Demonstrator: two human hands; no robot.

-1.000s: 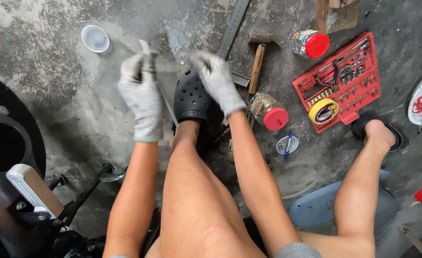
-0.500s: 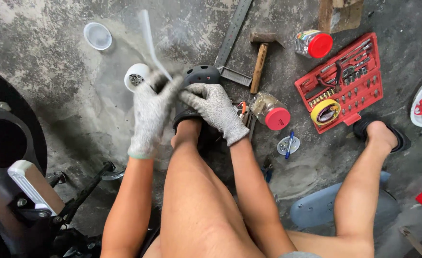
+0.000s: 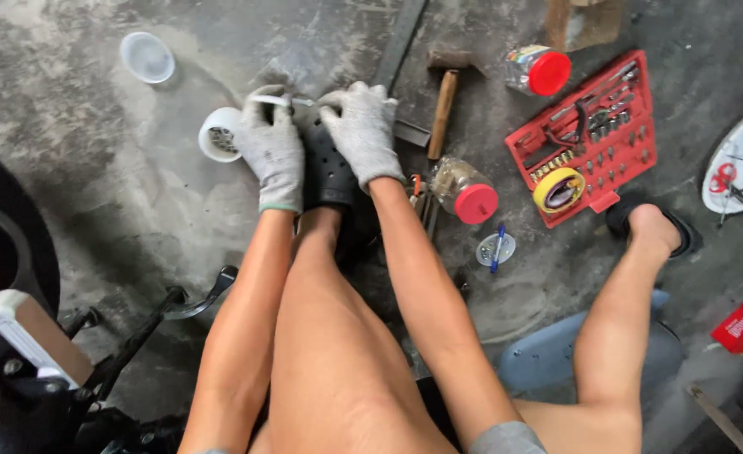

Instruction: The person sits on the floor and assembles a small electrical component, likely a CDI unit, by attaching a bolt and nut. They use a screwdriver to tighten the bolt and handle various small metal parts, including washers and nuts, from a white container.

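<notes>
1. The person sits low over the concrete floor [image 3: 94,168], both arms stretched forward past the knees, both hands in grey knit gloves.
2. The left hand [image 3: 272,145] has its grip closed — fingers pinched round one end of a thin pale strip [image 3: 280,100] that runs across toward the other glove.
3. The right hand [image 3: 361,130] lies knuckles-up just beside it, fingers curled downward; its thumb side meets the far end of the strip, but whether it actually pinches it I cannot tell from here.
4. The strip sits just above the toe of a black perforated clog [image 3: 329,172] worn on the foot between the two hands.
5. A white roll of tape [image 3: 218,134] stands on the floor, touching the outer edge of the left glove.
6. Further right — a wooden-handled hammer [image 3: 443,101], a jar with a red lid [image 3: 465,191] lying on its side, and an open red socket case [image 3: 594,134] with a yellow tape roll [image 3: 559,189] resting on it.
7. A clear plastic lid [image 3: 147,57] lies well apart at the upper left.
</notes>
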